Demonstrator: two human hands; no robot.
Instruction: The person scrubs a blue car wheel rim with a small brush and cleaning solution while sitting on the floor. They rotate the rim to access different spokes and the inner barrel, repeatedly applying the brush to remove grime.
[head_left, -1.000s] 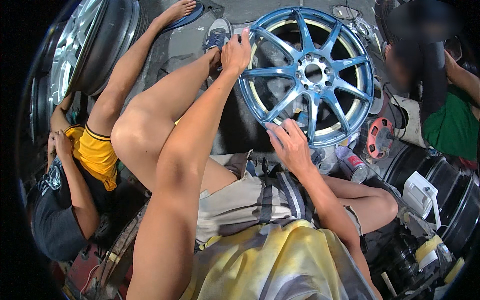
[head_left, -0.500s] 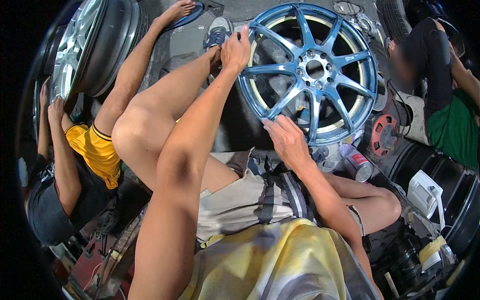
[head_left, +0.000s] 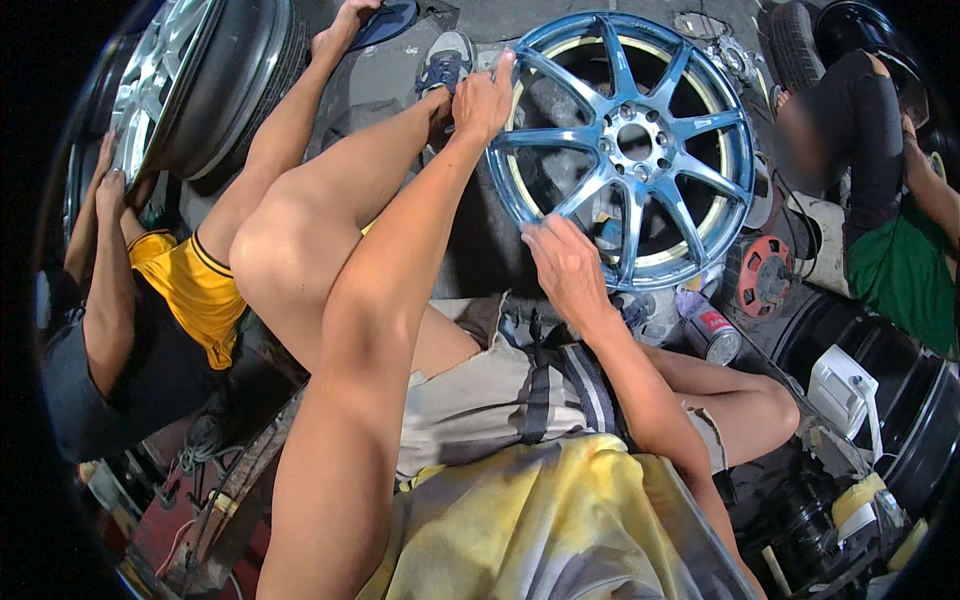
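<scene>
A blue alloy wheel rim [head_left: 634, 232] with a bare metal hub faces up in front of me. Slender spokes run from the hub to a glossy outer lip. At the lip's left side is my left hand [head_left: 482, 104], its fingers curled at the edge and one digit pointing up along it. My right hand [head_left: 570, 265] meets the lip at the lower left, fingers bent over the edge. Whether either hand also holds something small is hidden.
On the left, a person in yellow shorts [head_left: 190, 300] handles a silver wheel [head_left: 225, 95]. Another person in a green top [head_left: 900, 265] sits at right. Close to the rim are a spray can [head_left: 712, 335] and a red reel [head_left: 764, 277]. Black rims [head_left: 920, 420] lie at lower right.
My right hand has slid slightly up and left along the rim's edge. My left hand stays at the left edge. The whole view has shifted a little.
</scene>
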